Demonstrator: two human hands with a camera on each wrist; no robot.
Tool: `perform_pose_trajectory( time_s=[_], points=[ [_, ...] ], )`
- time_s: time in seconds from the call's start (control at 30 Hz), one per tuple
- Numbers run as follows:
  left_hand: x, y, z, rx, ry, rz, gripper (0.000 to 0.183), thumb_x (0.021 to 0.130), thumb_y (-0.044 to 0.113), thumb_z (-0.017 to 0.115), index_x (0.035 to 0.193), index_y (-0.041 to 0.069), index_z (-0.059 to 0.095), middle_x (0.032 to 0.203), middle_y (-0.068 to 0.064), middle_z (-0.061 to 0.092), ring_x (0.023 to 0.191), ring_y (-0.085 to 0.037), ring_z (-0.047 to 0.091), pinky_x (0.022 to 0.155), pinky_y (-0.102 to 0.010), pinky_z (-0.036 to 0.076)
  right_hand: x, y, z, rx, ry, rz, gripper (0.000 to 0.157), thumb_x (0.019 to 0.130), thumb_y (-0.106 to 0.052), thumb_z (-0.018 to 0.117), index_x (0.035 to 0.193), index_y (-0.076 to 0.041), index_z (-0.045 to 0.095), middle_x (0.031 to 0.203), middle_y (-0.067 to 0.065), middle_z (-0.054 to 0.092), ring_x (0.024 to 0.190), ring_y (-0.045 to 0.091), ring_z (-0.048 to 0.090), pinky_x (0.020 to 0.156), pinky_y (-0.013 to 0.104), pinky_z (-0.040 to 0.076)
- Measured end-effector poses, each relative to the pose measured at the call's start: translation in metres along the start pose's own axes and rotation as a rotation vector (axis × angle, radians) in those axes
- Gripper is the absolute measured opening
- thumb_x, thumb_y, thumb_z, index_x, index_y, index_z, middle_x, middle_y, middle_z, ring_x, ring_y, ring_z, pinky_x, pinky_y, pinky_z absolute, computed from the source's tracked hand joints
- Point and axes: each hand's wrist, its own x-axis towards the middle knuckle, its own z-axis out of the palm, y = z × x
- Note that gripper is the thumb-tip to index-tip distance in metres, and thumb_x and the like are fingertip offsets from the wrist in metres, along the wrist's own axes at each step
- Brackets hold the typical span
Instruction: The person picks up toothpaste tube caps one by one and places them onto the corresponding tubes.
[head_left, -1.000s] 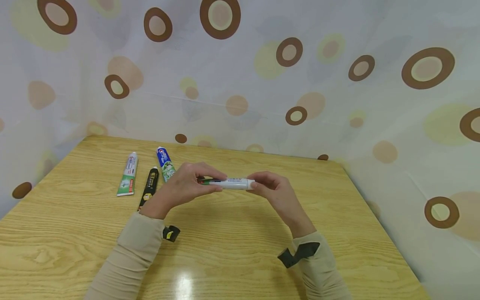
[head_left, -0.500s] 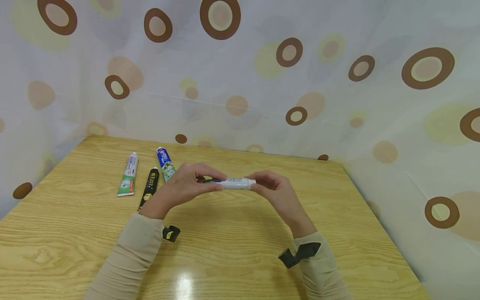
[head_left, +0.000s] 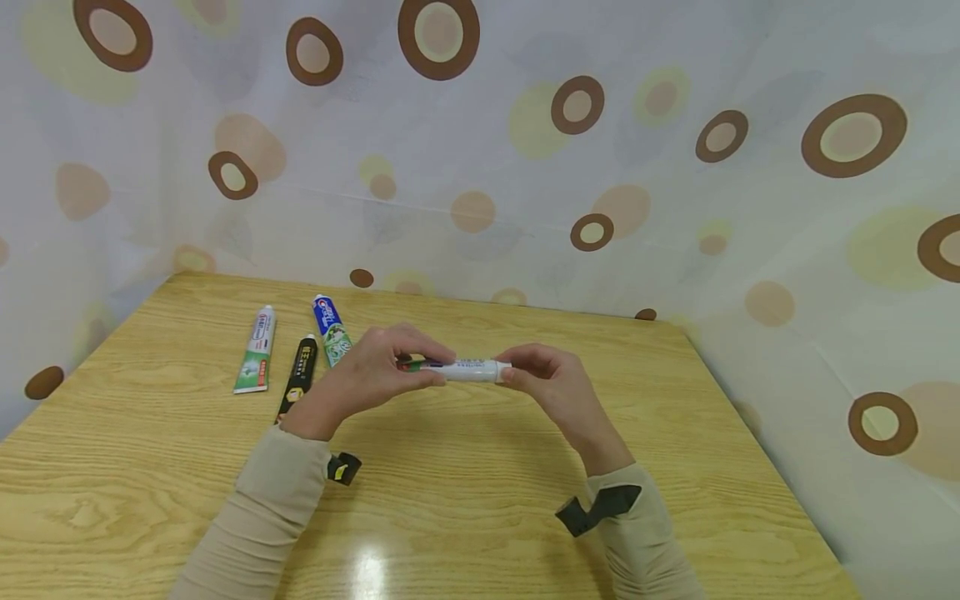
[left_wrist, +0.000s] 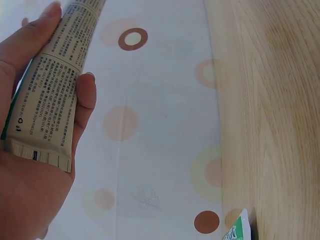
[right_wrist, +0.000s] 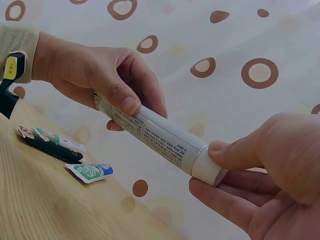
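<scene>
Above the table, a white and green toothpaste tube (head_left: 467, 370) is held level between both hands. My left hand (head_left: 382, 367) grips its flat crimped end, thumb on one face and fingers on the other. Small dark print covers the face of the toothpaste tube (left_wrist: 50, 75) seen in the left wrist view. At the opposite end, my right hand (head_left: 551, 387) pinches the white cap (right_wrist: 207, 166) between thumb and fingers. The cap sits on the tube's end.
Three other toothpaste tubes lie on the wooden table (head_left: 465, 500) at the left: a white and green tube (head_left: 256, 350), a black tube (head_left: 299, 377) and a blue and green tube (head_left: 331, 327). A patterned sheet (head_left: 480, 167) hangs behind the table.
The held tube turns slightly about its length, showing a bit differently between the fingers. Both hands stay almost in the same place, and the other tubes have not moved.
</scene>
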Motion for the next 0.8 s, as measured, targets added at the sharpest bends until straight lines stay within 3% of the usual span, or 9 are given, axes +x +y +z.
perform_pose_trajectory(
  time_s=[0.27, 0.5, 0.8],
  points=[
    [-0.001, -0.008, 0.002, 0.011, -0.013, 0.025, 0.023, 0.076, 0.027, 0.07, 0.099, 0.025, 0.069, 0.098, 0.01, 0.065, 0.081, -0.006, 0.053, 0.062, -0.025, 0.048, -0.002, -0.006, 0.0, 0.024, 0.015, 0.052, 0.023, 0.084, -0.015, 0.062, 0.104, -0.003, 0.063, 0.106, 0.014, 0.06, 0.091, 0.025, 0.061, 0.082, 0.034, 0.05],
    [-0.001, -0.007, 0.002, 0.022, -0.015, 0.049, 0.024, 0.075, 0.025, 0.071, 0.099, 0.025, 0.069, 0.098, 0.011, 0.065, 0.085, -0.006, 0.054, 0.064, -0.024, 0.05, -0.005, -0.021, 0.005, 0.001, 0.03, 0.092, 0.02, 0.086, -0.01, 0.06, 0.103, 0.001, 0.062, 0.104, 0.016, 0.061, 0.089, 0.026, 0.063, 0.08, 0.034, 0.051],
    [-0.001, -0.006, 0.005, 0.043, -0.02, 0.072, 0.025, 0.075, 0.023, 0.072, 0.099, 0.023, 0.07, 0.098, 0.01, 0.065, 0.085, -0.005, 0.054, 0.062, -0.02, 0.05, -0.005, -0.02, 0.006, 0.02, 0.037, 0.12, 0.018, 0.086, -0.01, 0.059, 0.1, 0.002, 0.062, 0.101, 0.018, 0.061, 0.087, 0.028, 0.064, 0.079, 0.036, 0.051]
  ],
)
